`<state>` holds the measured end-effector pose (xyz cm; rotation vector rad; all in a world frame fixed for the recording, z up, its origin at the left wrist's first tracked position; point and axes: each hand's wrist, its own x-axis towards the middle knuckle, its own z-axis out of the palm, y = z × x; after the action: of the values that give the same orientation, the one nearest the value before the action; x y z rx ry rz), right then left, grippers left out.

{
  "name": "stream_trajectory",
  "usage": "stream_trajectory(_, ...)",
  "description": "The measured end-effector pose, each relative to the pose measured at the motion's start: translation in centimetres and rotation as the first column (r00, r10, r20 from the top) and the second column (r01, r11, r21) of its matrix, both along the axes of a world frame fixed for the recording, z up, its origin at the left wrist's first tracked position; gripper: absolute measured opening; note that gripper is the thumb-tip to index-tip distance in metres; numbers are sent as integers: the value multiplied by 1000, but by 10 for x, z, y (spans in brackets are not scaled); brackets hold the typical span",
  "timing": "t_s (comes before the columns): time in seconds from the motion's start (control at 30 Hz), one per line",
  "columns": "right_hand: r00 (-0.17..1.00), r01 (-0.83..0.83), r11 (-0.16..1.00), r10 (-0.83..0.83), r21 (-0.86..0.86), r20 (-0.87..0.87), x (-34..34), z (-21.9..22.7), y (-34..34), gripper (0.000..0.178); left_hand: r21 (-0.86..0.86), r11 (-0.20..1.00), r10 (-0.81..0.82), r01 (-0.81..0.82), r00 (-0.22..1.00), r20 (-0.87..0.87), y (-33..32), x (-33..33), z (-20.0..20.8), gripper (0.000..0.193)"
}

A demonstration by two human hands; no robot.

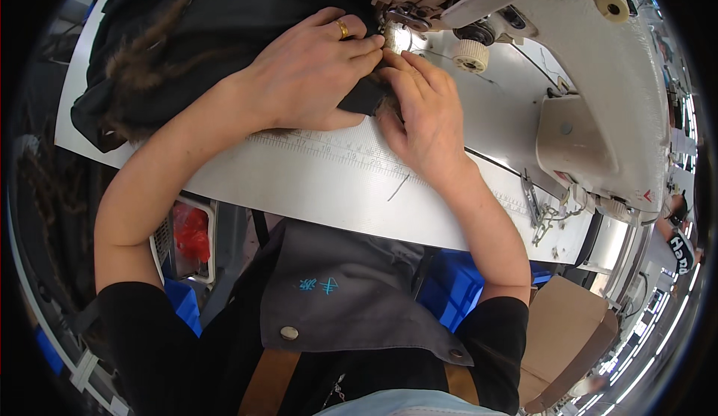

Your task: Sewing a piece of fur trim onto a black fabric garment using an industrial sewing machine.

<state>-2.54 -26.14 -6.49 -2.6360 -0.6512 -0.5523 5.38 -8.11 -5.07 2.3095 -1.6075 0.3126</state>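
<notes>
A dark garment with brown fur trim lies heaped over the left of the sewing machine bed, its edge running to the lit needle area. My left hand rests on the cloth with fingers stretched toward the presser foot and the thumb apart. Close to it, my right hand pinches the garment's edge and a bit of fur between thumb and fingers, just in front of the foot. The fingertips of both hands nearly meet there. The needle itself is too small to make out.
The white sewing machine arches over the right side. Thread snips and a small chain lie on the table's right end. Below the front edge are a basket with a red bag, a blue crate and a cardboard box.
</notes>
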Motion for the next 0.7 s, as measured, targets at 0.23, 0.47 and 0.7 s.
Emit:
stream_trajectory(0.23,998,5,1000,-4,-18,56,1,-3,-2,35,-35,999,-39,40,999,36,0,3,-4,61)
stream_trajectory(0.47,999,6,1000,-6,10,35,3,-6,-4,33,-96,993,-69,70,998,8,-1,7,-7,55)
stream_trajectory(0.7,999,10,999,-12,36,43,0,-5,-3,33,-82,994,-70,72,997,26,0,6,-4,56)
